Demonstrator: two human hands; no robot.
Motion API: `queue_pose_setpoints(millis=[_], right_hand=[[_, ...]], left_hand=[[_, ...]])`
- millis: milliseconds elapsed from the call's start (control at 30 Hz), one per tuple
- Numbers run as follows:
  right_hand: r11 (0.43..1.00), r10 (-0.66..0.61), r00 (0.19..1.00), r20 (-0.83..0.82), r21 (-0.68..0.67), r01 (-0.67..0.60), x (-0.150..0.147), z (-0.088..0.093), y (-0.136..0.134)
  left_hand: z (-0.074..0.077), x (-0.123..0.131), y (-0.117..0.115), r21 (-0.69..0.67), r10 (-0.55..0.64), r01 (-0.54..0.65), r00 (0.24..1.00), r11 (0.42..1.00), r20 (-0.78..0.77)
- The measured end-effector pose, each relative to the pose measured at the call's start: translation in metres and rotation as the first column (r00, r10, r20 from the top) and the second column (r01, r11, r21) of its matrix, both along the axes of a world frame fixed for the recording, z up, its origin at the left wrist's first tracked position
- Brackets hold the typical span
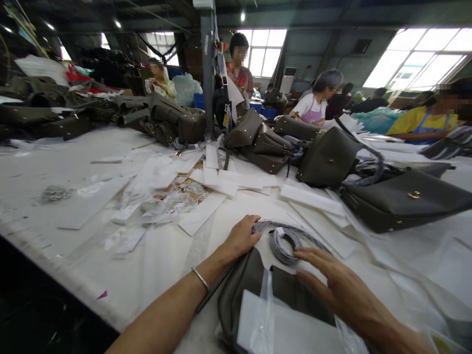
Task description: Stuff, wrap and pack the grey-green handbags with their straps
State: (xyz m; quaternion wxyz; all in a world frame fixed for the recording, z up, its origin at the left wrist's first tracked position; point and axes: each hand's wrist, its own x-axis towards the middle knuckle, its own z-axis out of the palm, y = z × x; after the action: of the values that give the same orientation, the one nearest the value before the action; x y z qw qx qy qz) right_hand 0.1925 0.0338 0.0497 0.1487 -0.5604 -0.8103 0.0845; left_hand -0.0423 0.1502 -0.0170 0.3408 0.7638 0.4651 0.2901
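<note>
A dark olive handbag point(239, 290) lies right in front of me on the table. Across its front are a white sheet point(287, 327) and a strip of clear plastic point(266, 295). The bag's handle point(309, 232), in greyish wrapping, arches out beyond its top. At the left end of that handle, my left hand point(241, 237) has its fingers bent round it. A coiled strap point(282, 250), wrapped alike, lies inside the arch. My right hand point(330, 278) stretches over the bag, fingers apart, the fingertips at the coil's right edge.
Several similar handbags point(328, 152) lie in a row along the far side, with more piled at the back left point(47, 118). White sheets point(313, 196) and packing scraps point(180, 191) litter the table point(92, 260). A post point(208, 73) rises beyond. Other people work behind.
</note>
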Motion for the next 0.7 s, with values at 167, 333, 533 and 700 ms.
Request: queue_pose_setpoints(millis=[167, 333, 533, 700], right_hand=[[0.998, 0.058, 0.983, 0.177, 0.009, -0.061, -0.005, -0.006, 0.072], [0.988, 0.154, 0.933, 0.326, -0.029, -0.153, -0.018, -0.020, 0.099], [0.999, 0.047, 0.904, 0.426, -0.016, -0.044, -0.008, -0.022, 0.091], [0.999, -0.054, 0.915, 0.401, 0.014, 0.052, 0.005, -0.029, 0.085]], left_hand=[[-0.001, 0.000, 0.003, 0.036, -0.050, 0.052, 0.998, 0.998, -0.045], [-0.001, -0.001, 0.005, 0.064, -0.097, 0.102, 0.992, 0.993, -0.080], [0.005, -0.005, 0.004, 0.062, -0.110, 0.119, 0.985, 0.991, -0.130], [0.012, -0.008, 0.001, 0.025, -0.110, 0.116, 0.979, 0.993, -0.174]])
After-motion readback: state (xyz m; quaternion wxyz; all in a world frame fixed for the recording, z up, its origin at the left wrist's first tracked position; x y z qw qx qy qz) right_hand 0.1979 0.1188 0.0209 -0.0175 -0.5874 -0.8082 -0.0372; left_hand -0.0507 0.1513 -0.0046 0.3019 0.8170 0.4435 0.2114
